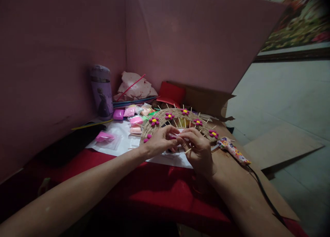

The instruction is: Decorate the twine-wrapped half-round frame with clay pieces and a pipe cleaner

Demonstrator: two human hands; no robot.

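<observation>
In front of a twine-wrapped ring (161,118), my left hand (162,139) and my right hand (198,147) meet, both closed with fingertips pinched together. Something small and pale, with a hint of pink, shows between the fingers, too hidden to name. Thin wooden sticks poke out from the ring's inner and outer edges. Magenta clay flowers (154,121) with yellow centres sit on the twine. A short light stick end (188,150) shows by my right hand; I cannot tell whether that hand holds it. My hands hide the near part of the ring.
A flower-patterned glue gun (233,151) with a black cord lies on cardboard at right. Packets of coloured clay (136,120) and a pink one (105,137) lie left on white sheeting. A purple tumbler (101,92) stands by the pink wall. Red cloth (160,185) covers the near edge.
</observation>
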